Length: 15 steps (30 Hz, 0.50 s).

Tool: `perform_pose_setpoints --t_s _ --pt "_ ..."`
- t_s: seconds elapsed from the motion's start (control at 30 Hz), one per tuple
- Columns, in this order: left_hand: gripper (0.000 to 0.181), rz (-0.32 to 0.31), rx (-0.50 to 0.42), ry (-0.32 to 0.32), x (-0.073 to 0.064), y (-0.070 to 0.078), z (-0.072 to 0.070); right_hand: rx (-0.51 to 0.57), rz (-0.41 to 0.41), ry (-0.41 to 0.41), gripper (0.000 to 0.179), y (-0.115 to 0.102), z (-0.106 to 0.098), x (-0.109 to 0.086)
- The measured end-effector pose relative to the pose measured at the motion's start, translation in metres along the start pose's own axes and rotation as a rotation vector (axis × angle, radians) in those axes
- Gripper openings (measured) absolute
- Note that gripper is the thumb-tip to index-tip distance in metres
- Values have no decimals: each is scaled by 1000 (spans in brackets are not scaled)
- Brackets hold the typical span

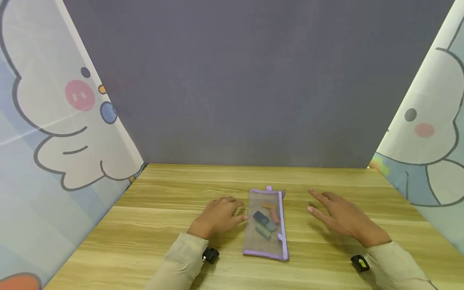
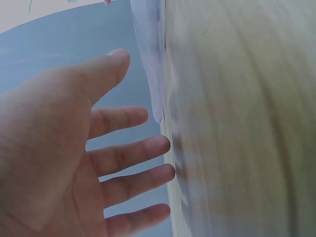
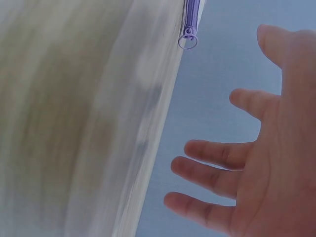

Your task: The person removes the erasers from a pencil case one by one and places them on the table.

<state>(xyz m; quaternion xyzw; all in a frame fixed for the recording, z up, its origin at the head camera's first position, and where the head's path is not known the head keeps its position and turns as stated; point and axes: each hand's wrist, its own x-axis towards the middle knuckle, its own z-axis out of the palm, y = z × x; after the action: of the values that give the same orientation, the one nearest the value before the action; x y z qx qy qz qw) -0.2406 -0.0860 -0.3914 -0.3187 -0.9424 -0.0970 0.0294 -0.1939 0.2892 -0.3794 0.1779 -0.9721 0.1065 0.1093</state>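
Nearest the camera, two beige sleeves lead out over the pale, wood-grain table [image 1: 152, 225], each wrist carrying a small black camera unit. Just past them lies a flat rectangular mesh pouch [image 1: 266, 225], translucent grey netting edged in lilac binding, its long side running away from the viewer and a lilac zip with a ring pull [image 3: 188, 40] at its right edge. Through the mesh show several small blocks, dark grey, green-grey, orange and reddish, probably erasers. The left hand [image 1: 219, 215] sits just beside the pouch's left edge with fingers loosely spread and holding nothing; whether the fingertips touch the mesh cannot be told. The right hand [image 1: 340, 217] hovers well apart to the right, fingers splayed wide and empty. My read is that both hands are closing in on the pouch before any grip; taking it would call for pinching soft, limp netting. Behind stand a matte grey-purple wall and cartoon-printed side panels.
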Motion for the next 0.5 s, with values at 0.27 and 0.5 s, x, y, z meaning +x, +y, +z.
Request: perform_pose_setpoints --t_s 0.27,0.5 --pt "49 10 -1 1 1 4 -1 39 13 -39 64 -4 -1 4" --pt "46 26 3 13 5 8 1 50 -4 -56 60 -8 1 6"
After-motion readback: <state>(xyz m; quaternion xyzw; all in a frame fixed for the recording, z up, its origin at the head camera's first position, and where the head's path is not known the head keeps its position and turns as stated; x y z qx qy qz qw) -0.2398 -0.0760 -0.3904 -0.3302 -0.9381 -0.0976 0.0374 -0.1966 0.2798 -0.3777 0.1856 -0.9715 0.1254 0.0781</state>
